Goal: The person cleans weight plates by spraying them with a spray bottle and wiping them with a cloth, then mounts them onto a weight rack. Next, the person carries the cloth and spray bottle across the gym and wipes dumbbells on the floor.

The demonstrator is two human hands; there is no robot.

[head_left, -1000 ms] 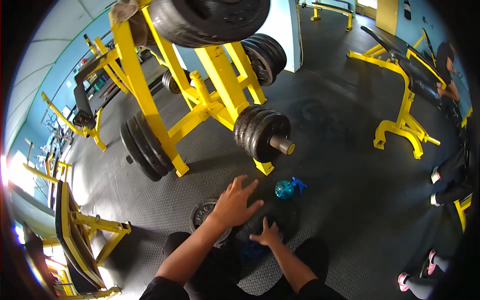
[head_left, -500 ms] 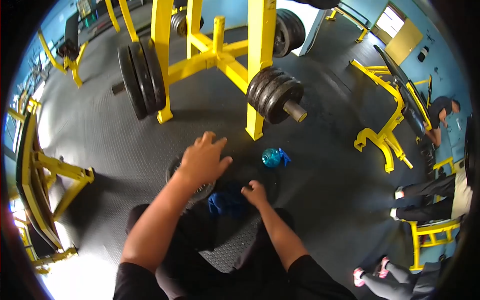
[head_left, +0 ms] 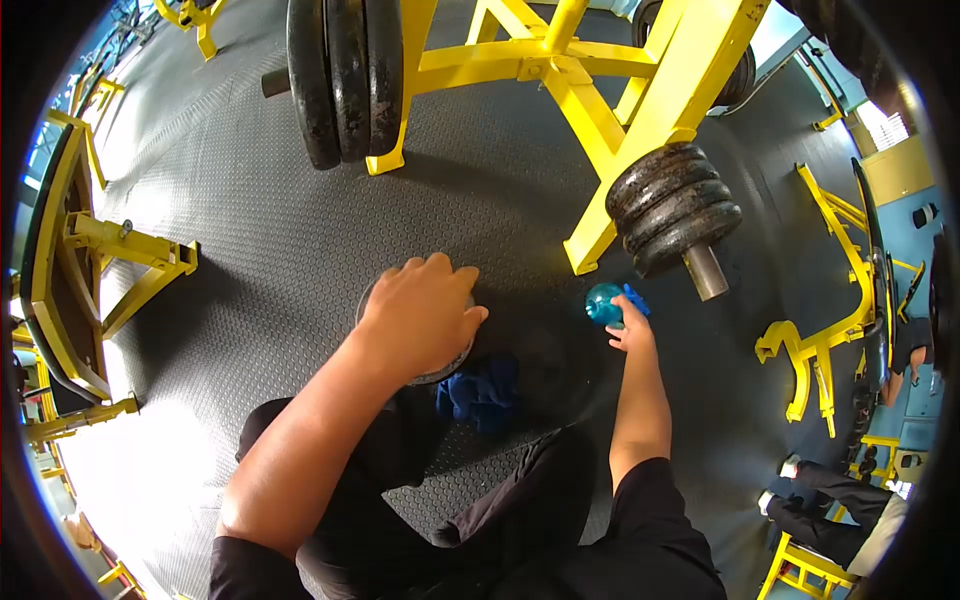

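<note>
My left hand [head_left: 422, 312] rests over a round weight plate [head_left: 440, 377] on the floor, palm down, its fingers extended toward the far rim. The hand hides most of the plate. Out to the right, my right hand [head_left: 632, 328] reaches a clear teal bottle [head_left: 602, 304] with a blue piece [head_left: 635, 297] at its far side. One finger overlaps the bottle, while the others are spread below it. A crumpled dark blue cloth [head_left: 482, 390] lies beside the plate, between my arms and close to my legs.
Ahead stands a yellow rack [head_left: 575, 75] carrying black plates [head_left: 347, 75] on the left and more plates [head_left: 672, 208] on the right, with a bar end jutting out. A yellow-framed bench [head_left: 70, 250] is at left. Another yellow machine [head_left: 815, 345] and a person's legs [head_left: 815, 500] are at right.
My right hand has moved outward from near the cloth to the bottle. My left hand has come down over the plate. The view has tilted down and shifted left.
</note>
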